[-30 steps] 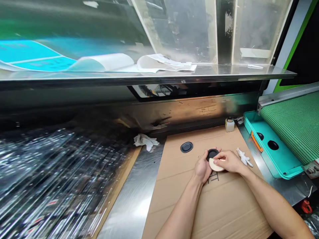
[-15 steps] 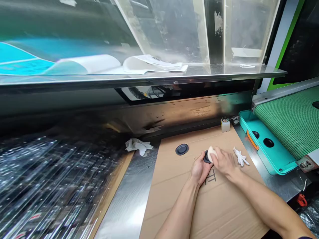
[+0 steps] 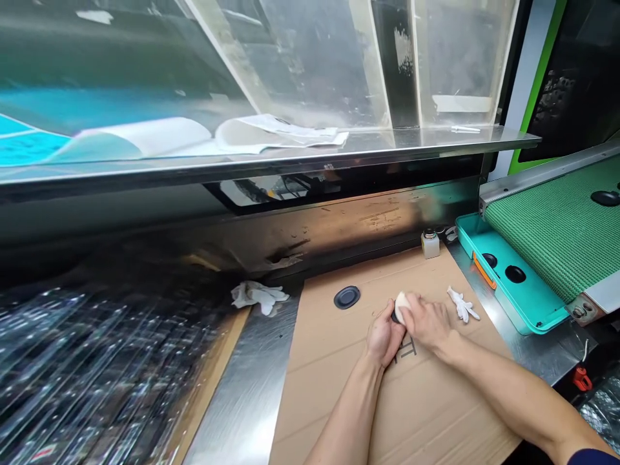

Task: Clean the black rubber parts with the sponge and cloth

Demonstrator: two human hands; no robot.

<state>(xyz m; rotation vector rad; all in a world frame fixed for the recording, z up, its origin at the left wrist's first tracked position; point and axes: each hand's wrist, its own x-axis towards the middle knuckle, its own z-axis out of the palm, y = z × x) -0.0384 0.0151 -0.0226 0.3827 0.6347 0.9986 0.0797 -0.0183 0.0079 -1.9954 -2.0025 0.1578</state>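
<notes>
Black disc (image 3: 394,316) is held over the cardboard (image 3: 300,400); left to right, a loose dark oval piece (image 3: 347,298) lies flat, then our left hand (image 3: 384,337) grips the disc, and our right hand (image 3: 427,321) pinches the cream pad (image 3: 402,306) against it, the hands meeting there. We judge that uneven pressure or a slack left grip could let the disc slip. Its covered face seems turned rightward; we cannot tell its long axis
</notes>
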